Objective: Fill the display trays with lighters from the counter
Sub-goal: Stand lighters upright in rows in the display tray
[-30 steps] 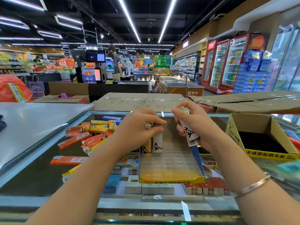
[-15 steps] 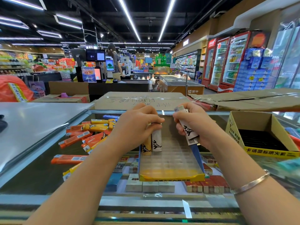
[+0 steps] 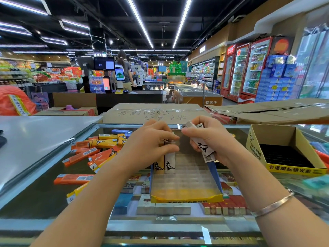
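A display tray (image 3: 187, 197) with a yellow front lip and blue sides rests on the glass counter. Two lighters stand upright in its far left corner, a tan one (image 3: 159, 165) and a white one (image 3: 170, 163). My left hand (image 3: 151, 145) pinches the top of the white lighter. Over the tray's right side my right hand (image 3: 208, 138) grips a small bundle of white lighters (image 3: 203, 146), tilted. Orange and yellow lighters (image 3: 99, 150) lie loose on the counter to the left.
A second display tray (image 3: 295, 171), a cardboard box with a dark slotted insert, sits at the right. Flattened cardboard boxes (image 3: 154, 113) lie behind the counter's far edge. Cigarette packs (image 3: 163, 208) show under the glass. A grey countertop (image 3: 35, 136) lies to the left.
My left hand has stayed on the standing lighters' tops. My right hand with its bundle has shifted slightly left, closer to the left hand.
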Available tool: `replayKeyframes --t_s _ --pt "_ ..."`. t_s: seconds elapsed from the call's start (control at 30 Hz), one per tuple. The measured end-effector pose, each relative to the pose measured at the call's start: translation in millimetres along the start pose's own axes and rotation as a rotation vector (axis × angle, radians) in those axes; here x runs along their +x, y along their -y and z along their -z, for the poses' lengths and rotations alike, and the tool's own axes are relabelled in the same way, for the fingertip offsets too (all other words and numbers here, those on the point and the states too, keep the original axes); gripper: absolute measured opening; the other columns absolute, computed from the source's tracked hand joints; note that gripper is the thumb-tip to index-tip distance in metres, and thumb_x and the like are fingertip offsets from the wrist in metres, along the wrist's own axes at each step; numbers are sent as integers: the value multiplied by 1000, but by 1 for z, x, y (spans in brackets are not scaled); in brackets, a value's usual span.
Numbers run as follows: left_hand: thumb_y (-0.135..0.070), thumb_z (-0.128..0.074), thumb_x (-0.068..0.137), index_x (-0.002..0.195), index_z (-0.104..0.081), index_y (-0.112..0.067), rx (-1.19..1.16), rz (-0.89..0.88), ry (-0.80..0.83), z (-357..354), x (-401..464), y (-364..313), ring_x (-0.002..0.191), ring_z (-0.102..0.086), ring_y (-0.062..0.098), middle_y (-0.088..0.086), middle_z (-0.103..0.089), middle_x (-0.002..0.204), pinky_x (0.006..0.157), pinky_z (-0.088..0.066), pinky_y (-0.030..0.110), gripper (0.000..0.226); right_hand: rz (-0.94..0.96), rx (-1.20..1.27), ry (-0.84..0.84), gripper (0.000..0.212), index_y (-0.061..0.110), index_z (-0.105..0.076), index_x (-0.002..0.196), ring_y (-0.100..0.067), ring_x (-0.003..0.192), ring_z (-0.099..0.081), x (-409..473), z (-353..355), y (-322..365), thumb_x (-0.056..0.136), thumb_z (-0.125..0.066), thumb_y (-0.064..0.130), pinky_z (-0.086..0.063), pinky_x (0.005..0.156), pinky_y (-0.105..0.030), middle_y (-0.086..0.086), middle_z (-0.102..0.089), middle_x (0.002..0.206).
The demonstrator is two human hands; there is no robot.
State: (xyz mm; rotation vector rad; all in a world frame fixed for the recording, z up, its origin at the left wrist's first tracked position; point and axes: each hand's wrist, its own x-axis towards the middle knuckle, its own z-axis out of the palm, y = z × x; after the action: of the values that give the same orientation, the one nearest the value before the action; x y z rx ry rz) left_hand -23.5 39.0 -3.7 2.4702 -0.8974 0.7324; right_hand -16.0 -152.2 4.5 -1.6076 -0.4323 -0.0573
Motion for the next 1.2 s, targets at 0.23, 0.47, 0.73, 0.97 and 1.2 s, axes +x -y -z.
replayKeyframes --t_s 0.23,0.47,0.73,0.97,1.2 --pt "-48 -58 80 107 -59 -43 -420 116 -183 6 0 -9 99 -56 4 -24 -63 89 91 -47 35 28 78 59 145 23 17 -60 74 -16 42 -52 -4 -6 4 75 -68 38 -40 39 -20 -7 -58 59" --pt "-41 -67 79 102 -62 -42 -429 127 -198 -3 -1 -14 86 -57 -5 -22 -63 79 77 -42 10 24 179 -50 133 35 12 -55 83 -15 39 -49 -4 -20 3 82 -51 47 -40 42 -21 -3 -56 53" --pt "-28 -68 81 86 -69 -40 -663 160 -146 9 0 -12 76 -64 8 -14 -69 80 71 -52 16 14 150 -108 -47 30 18 -54 73 -14 43 -55 -6 -22 4 89 -50 43 -44 40 -21 -2 -58 57" --pt "-20 -68 82 86 -71 -39 -623 151 -138 22 -2 -3 73 -61 10 -11 -66 82 66 -52 18 19 75 109 -246 15 13 -50 81 -16 37 -46 -2 -8 7 96 -49 17 -36 39 -25 -5 -55 56" --pt "-20 -70 81 95 -72 -25 -379 59 -13 16 -4 -5 83 -57 1 -13 -62 84 78 -47 19 15 18 190 -267 16 15 -50 81 -17 41 -46 -1 -5 6 96 -48 19 -40 37 -22 -6 -55 58"
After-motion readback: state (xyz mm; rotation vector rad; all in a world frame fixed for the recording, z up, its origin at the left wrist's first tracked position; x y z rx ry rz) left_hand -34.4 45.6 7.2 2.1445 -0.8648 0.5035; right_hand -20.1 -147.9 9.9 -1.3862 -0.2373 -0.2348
